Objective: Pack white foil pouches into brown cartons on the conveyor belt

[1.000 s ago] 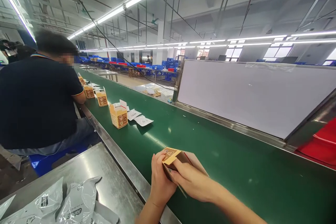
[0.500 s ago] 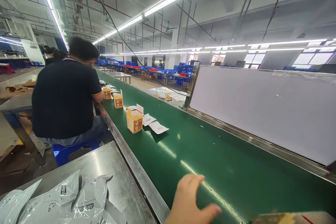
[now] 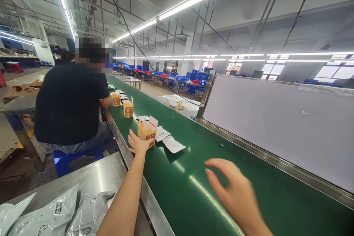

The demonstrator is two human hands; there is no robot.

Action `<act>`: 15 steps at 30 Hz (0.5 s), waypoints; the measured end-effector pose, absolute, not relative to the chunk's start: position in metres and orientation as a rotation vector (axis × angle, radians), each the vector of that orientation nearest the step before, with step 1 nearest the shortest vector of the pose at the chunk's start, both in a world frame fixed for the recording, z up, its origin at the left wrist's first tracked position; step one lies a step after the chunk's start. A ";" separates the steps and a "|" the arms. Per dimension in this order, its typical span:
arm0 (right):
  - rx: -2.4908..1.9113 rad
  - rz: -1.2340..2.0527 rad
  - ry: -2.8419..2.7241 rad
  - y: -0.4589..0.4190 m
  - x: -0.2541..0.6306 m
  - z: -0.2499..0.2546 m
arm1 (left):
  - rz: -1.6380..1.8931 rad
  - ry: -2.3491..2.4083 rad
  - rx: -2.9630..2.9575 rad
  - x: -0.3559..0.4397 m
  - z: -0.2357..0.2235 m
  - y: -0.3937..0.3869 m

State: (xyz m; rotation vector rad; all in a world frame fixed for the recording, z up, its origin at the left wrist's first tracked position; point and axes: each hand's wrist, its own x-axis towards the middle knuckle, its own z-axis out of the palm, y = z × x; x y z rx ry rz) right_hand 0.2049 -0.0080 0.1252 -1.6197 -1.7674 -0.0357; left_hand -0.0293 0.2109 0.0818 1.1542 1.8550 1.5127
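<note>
My left hand (image 3: 139, 143) is stretched out over the green conveyor belt with fingers spread, at the near left side of an open orange-and-yellow carton (image 3: 148, 131). Its thumb overlaps the carton's front; whether it touches cannot be made out. The carton stands upright, a white flap raised. Two white sealed pouches (image 3: 173, 143) lie flat on the belt to its right, and another pouch (image 3: 143, 118) lies behind it. My right hand (image 3: 231, 182) hovers above the belt, slightly blurred, holding nothing, its thumb and forefinger curved apart.
Several filled silvery-white bags (image 3: 52, 210) lie on the metal table (image 3: 102, 169) at lower left. More cartons (image 3: 128, 108) and pouches stand farther up the belt (image 3: 199, 199). A seated person (image 3: 72, 107) works at its left edge. A white panel (image 3: 271, 125) borders the right side.
My left hand has moved forward and left from the lower middle to the carton. My right hand has come into view. A carton at the lower right edge is out of view.
</note>
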 end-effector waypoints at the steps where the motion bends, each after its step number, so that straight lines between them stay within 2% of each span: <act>1: -1.709 0.011 -1.821 0.028 0.192 0.118 | 1.482 1.841 1.166 -0.029 0.081 0.215; 4: -1.887 0.118 -1.888 0.124 0.163 0.085 | 1.435 1.813 1.190 -0.025 0.076 0.217; 7: -1.959 0.203 -1.902 0.175 0.159 0.052 | 1.464 1.859 1.178 -0.016 0.073 0.200; 11: -1.884 0.243 -1.761 0.180 0.176 0.036 | 1.634 1.846 1.288 0.004 0.065 0.154; 15: -1.732 0.264 -1.426 0.144 0.205 0.054 | 1.767 1.642 1.399 0.019 0.039 0.100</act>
